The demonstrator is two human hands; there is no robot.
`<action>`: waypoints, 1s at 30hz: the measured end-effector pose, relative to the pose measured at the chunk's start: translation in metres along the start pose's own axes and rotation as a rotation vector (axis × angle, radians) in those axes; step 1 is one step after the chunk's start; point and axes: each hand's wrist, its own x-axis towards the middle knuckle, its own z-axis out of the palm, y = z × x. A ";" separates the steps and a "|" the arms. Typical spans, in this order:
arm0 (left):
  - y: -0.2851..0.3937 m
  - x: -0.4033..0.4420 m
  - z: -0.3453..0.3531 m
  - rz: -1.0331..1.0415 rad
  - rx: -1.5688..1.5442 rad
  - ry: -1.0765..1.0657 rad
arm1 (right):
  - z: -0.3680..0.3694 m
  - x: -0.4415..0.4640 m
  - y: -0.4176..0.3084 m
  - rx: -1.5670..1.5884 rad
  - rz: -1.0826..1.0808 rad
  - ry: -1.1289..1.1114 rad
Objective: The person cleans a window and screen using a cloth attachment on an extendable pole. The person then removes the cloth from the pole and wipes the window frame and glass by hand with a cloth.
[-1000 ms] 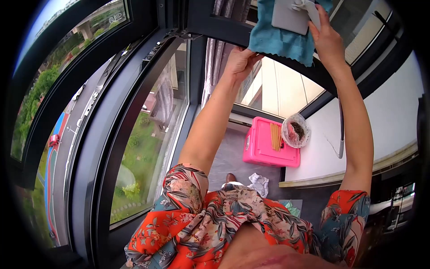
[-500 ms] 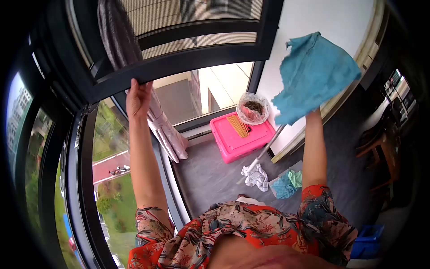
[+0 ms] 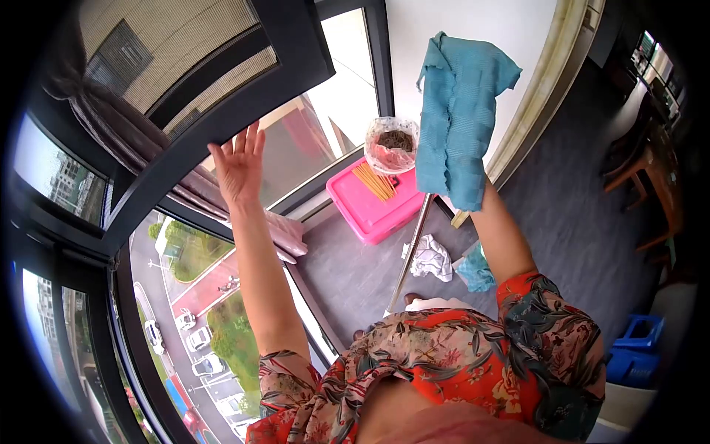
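My left hand [image 3: 240, 166] is open, fingers spread, palm toward me, at the lower edge of the dark window sash [image 3: 214, 133]. Whether its fingertips touch the sash I cannot tell. On the right, a teal cloth [image 3: 458, 118] is raised, its edges ragged and one corner sticking out at the upper right. A metal pole [image 3: 416, 255] slants down from beneath the cloth toward my feet. My right hand is hidden behind the cloth; only the wrist [image 3: 489, 203] shows at its lower edge. It appears to hold the pole up with the cloth over its top.
A pink storage box [image 3: 370, 211] stands in the corner, bearing a bag-lined bowl [image 3: 392, 144] and yellow sticks [image 3: 375, 182]. White [image 3: 431, 259] and teal rags [image 3: 475, 268] lie on the floor. A curtain [image 3: 285, 233] hangs by the window. A blue stool [image 3: 636, 348] is at right.
My left hand has come off the sash edge it was gripping and spread its fingers. The sash sits further left in view. The teal cloth has turned and now looks narrower and more upright.
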 end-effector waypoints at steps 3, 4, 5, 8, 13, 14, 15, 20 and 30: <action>-0.006 0.020 0.019 0.006 -0.097 0.024 | -0.004 0.005 0.019 0.018 0.000 0.011; -0.002 0.024 0.022 0.030 -0.127 0.051 | -0.005 0.006 0.025 0.024 0.004 0.012; -0.006 0.030 0.026 0.049 -0.102 0.050 | -0.010 0.005 0.027 0.038 0.009 0.010; -0.013 0.031 0.033 0.117 -0.011 0.067 | -0.022 -0.006 0.029 0.059 0.008 0.005; -0.022 0.016 0.043 0.155 0.014 0.141 | -0.035 -0.020 0.031 0.066 0.007 0.002; -0.025 0.013 0.044 0.148 0.033 0.127 | -0.036 -0.023 0.029 0.066 0.003 -0.002; -0.028 0.005 0.047 0.142 0.061 0.119 | -0.039 -0.026 0.028 0.067 0.004 -0.007; -0.037 -0.037 0.052 0.111 0.105 0.068 | -0.042 -0.036 0.030 0.062 0.015 -0.058; 0.016 -0.185 0.103 0.120 -0.101 0.187 | 0.020 -0.077 0.092 0.116 0.191 -0.183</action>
